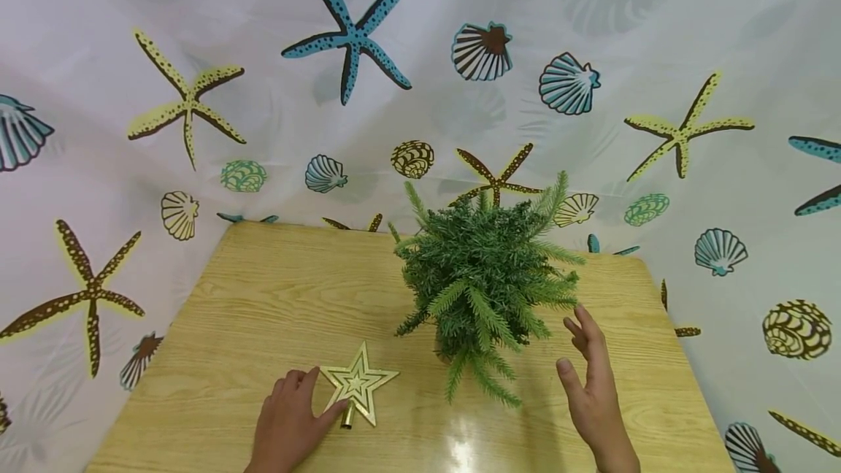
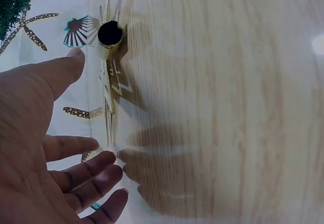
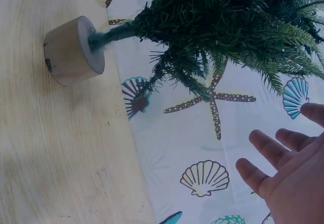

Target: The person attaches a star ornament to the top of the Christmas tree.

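Note:
A gold star tree topper (image 1: 355, 383) lies flat on the wooden table, its short hollow socket (image 2: 105, 50) toward the near side. My left hand (image 1: 289, 414) is at the star's left, thumb and forefinger spread near its points, the other fingers loosely bent. A small artificial Christmas tree (image 1: 482, 276) stands upright behind and to the right of the star, on a round wooden base (image 3: 68, 57). To the tree's right, my right hand (image 1: 594, 385) is held up with fingers relaxed and parted, fingertips close to the lower branches, holding nothing.
The light wooden table (image 1: 276, 290) has rounded far corners. A white curtain (image 1: 420, 115) printed with starfish and shells hangs behind it and along both sides. Some tree branches stick out over the table toward the near side.

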A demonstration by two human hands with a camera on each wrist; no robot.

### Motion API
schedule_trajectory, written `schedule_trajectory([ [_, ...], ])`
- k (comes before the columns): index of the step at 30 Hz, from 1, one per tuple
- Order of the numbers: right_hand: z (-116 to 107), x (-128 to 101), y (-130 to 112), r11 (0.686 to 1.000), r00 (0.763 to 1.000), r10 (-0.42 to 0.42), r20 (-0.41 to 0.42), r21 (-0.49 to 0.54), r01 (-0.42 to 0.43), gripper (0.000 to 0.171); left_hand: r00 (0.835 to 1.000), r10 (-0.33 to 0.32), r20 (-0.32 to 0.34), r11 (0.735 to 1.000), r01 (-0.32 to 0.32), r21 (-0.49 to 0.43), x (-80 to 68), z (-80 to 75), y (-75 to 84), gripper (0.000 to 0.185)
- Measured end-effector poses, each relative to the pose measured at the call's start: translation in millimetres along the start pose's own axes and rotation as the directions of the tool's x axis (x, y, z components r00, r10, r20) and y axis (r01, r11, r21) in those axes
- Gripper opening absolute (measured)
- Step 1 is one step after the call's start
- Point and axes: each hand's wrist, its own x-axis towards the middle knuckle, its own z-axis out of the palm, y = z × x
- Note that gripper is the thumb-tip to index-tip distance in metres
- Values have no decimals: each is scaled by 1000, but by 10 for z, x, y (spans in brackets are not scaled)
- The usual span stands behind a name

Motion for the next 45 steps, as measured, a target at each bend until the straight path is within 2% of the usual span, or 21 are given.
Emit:
schedule_trajectory([
  [6, -48, 37, -85, 998, 998, -53, -17, 26, 54, 67, 998, -46, 40, 999, 46, -20, 6, 40, 0, 78],
  [11, -95, 68, -165, 998, 998, -57, -22, 23, 57, 65, 992, -89, 88, 995, 91, -25, 37, 39, 47, 78],
  [21, -145, 162, -230, 996, 998, -65, 6, 56, 65, 61, 990, -103, 96, 995, 103, 7, 80, -3, 128, 75],
  [25, -178, 210, -260, 993, 996, -88, -11, 72, 89, 60, 989, -108, 99, 994, 110, -11, 71, 25, 126, 67],
  [31, -232, 290, -351, 981, 984, -173, -41, 76, 176, 59, 982, -119, 149, 991, 128, -49, 70, 45, 160, 48],
  [38, -266, 338, -632, 944, 945, -320, -70, 57, 324, 55, 961, -156, 226, 976, 185, -112, 95, -22, 244, 41],
  [45, -267, 366, -741, 937, 935, -346, -71, 25, 349, 53, 946, -168, 278, 968, 212, -136, 104, -86, 273, 43],
])
